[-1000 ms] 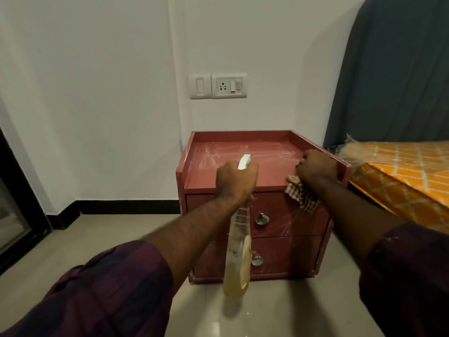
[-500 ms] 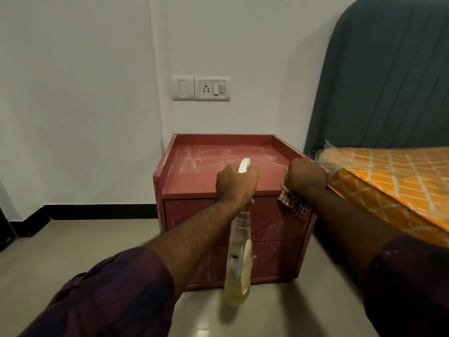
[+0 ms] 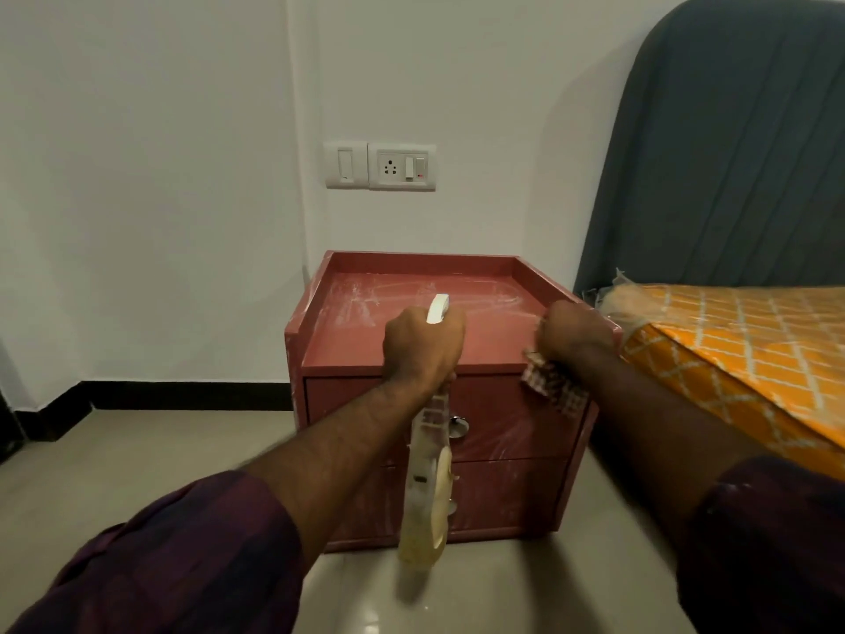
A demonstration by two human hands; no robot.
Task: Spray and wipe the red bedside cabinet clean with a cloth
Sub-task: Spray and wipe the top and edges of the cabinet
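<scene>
The left hand [image 3: 423, 345] is curled tight round the neck of the spray bottle [image 3: 425, 487]. The white nozzle pokes out above the knuckles toward twelve o'clock, and the yellowish body hangs toward six in front of the drawers. At its three o'clock, the right hand [image 3: 574, 331] is a fist bunched round the checked cloth [image 3: 553, 386], with a loose tail hanging below the wrist.

The red bedside cabinet [image 3: 512, 432] stands at twelve o'clock from both hands, its front edge running nine to three just beneath them. The nozzle already faces across the cabinet top [image 3: 411, 286], so a spray would need only a squeeze. The cloth hand sits at the right front corner and looks the nearer to the surface, though the fist hides whether the cloth touches the wood. I judge that wiping would sweep from three toward nine.

Whitish streaks mark the top and the drawer fronts, where a round metal knob [image 3: 458, 426] shows. An orange patterned mattress [image 3: 740, 340] lies at the cabinet's three o'clock, under a grey headboard [image 3: 731, 153]. A switch plate [image 3: 401, 167] sits on the white wall at twelve, and pale floor tiles [image 3: 137, 473] lie at nine.
</scene>
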